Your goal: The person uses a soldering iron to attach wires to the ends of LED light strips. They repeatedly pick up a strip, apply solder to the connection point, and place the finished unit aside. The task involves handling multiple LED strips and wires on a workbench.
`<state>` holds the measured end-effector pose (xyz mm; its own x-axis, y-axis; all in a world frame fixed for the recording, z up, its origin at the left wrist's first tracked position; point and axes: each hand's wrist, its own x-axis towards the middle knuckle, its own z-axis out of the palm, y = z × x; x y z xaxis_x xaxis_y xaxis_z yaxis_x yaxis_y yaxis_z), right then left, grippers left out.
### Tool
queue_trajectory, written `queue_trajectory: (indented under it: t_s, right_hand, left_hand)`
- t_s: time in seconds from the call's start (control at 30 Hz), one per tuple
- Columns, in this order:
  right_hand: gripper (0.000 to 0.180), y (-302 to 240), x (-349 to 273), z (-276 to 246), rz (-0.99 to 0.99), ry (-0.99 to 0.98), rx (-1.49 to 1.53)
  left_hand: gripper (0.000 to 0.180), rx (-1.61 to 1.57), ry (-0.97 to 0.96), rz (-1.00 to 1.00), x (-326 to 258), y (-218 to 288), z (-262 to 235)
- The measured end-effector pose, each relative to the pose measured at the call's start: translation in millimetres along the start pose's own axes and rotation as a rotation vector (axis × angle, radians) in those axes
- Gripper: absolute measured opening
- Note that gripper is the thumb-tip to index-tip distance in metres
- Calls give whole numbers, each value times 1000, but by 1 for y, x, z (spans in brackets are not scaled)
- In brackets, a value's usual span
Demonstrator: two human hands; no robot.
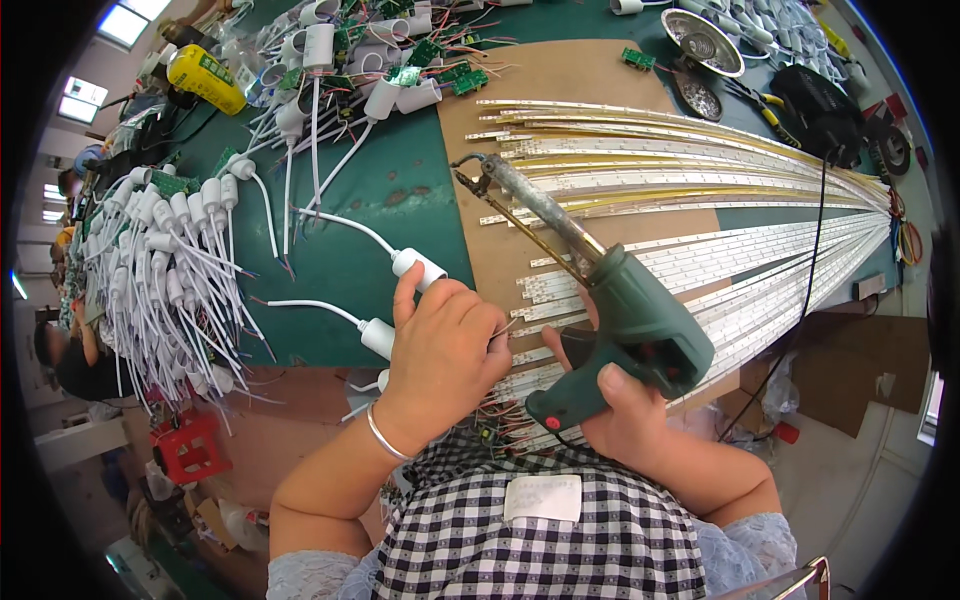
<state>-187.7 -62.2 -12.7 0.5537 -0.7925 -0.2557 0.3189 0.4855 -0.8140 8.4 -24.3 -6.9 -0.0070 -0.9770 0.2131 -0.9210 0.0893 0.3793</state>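
Observation:
My right hand (628, 415) is wrapped round the handle of a dark green soldering gun (650, 325). Its metal barrel and thin feed tube point up and left, the tip hanging above the brown board. My left hand (445, 345) is closed, thumb and fingers pinched, and a short thin wire seems to stick out of the pinch. The left index finger rests against a white end cap (425, 268) with a white cable. A second white cap (377, 338) lies just left of that hand. Long LED strips (620, 265) spread out under and beyond the soldering gun.
White capped cables (170, 240) hang in a heap over the left table edge. Small green circuit boards (405, 75) and caps crowd the back. A metal bowl (703, 42), pliers (765, 110) and a yellow bottle (205, 78) stand farther off. A black cord (815, 245) crosses the right side.

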Motion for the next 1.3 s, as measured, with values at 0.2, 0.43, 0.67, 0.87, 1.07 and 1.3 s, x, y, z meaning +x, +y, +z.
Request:
queue_trajectory:
  t_s: [0.2,0.43,0.67,0.87,1.07,1.3]
  right_hand:
    - [78,-36,-17,-5,-5,13,132]
    - [59,-47,-78,-78,10,-72,-708]
    - [40,-49,-85,-61,-96,-86,-1091]
    - [37,-45,-88,-53,18,8,-1009]
    - [38,-37,-91,-49,116,122,-824]
    - [37,-35,-89,-48,116,131,-797]
  left_hand:
    - [13,-18,4,16,1,-2,2]
    - [14,-60,37,21,0,-3,5]
    - [15,-77,49,28,0,-3,7]
    - [15,-76,62,35,0,-3,7]
    - [15,-78,70,36,1,-3,7]
    - [14,-83,74,32,0,-3,7]
